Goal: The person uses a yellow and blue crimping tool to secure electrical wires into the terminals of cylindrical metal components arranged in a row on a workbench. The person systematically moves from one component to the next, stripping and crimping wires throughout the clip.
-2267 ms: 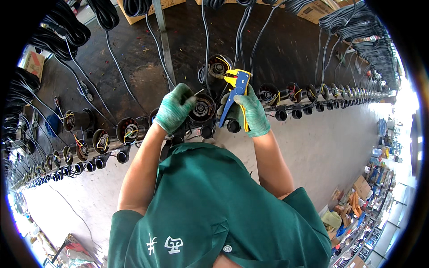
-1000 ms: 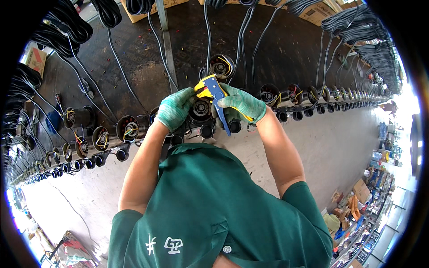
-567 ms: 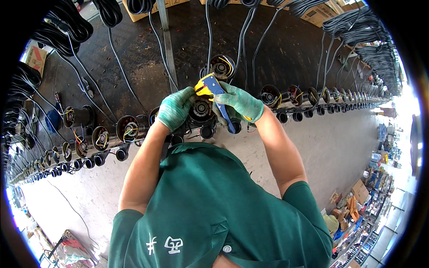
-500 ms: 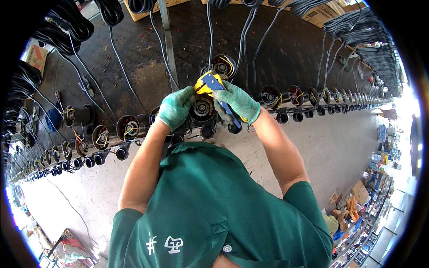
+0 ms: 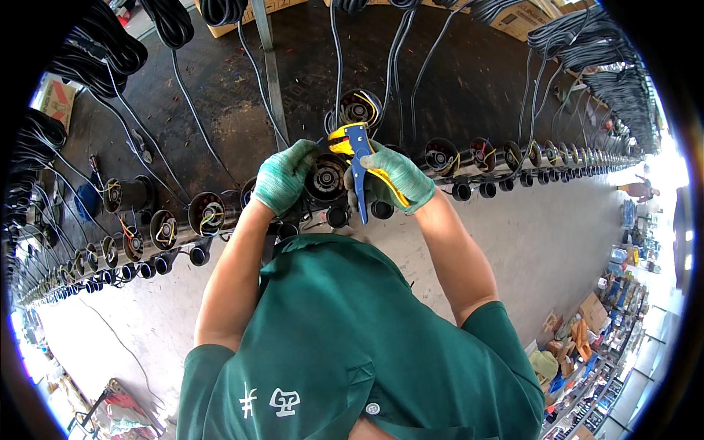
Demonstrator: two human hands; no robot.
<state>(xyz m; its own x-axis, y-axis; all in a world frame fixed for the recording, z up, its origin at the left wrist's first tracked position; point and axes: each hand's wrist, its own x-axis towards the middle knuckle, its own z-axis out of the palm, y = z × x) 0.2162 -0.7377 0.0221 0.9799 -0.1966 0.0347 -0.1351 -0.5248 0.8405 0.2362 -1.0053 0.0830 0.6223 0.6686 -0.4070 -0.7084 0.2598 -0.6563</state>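
In my gloved right hand (image 5: pixel 400 176) is a blue and yellow wire stripper (image 5: pixel 357 150), its handles spread and its jaws up and to the left. My left hand (image 5: pixel 286 176), in a green glove too, has its fingers pinched together just left of the jaws, with a small gap between. What they pinch is too small and covered to make out. Between my hands sits a round motor housing (image 5: pixel 326 180), open at the top, with a ring-shaped core inside. Just beyond the stripper lies another open housing (image 5: pixel 361 108) with a yellow wire.
A long row of similar housings with loose coloured wires (image 5: pixel 207 213) runs left and right along the dark bench (image 5: pixel 220 95). Coiled black cables (image 5: pixel 171 26) hang over its far side. A metal bar (image 5: pixel 273 81) crosses the bench. Cardboard boxes (image 5: pixel 522 20) stand behind.
The wire stripper has turned more upright and moved right, its jaws now apart from my left fingers. Its handles have spread wider. My left hand has shifted slightly left.
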